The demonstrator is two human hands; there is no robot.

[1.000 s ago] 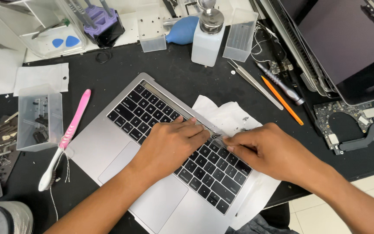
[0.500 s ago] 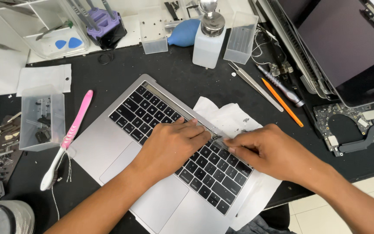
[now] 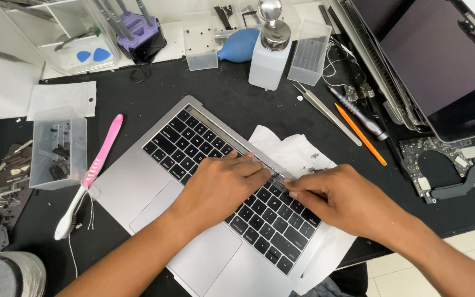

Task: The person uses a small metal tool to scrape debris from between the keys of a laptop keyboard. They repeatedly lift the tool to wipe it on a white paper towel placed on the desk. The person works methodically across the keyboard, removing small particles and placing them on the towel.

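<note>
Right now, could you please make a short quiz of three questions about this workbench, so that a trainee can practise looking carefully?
1. True or false: both hands rest on the laptop base at the upper edge of its keyboard.
2. Which thing lies to the left of the laptop base? A) orange tool B) pink toothbrush C) blue air blower
3. Fill in: under the far corner of the laptop base lies a white ____.

Key:
1. True; the left hand and right hand meet fingertip to fingertip there.
2. B, the pink toothbrush.
3. Paper; the white paper.
</note>
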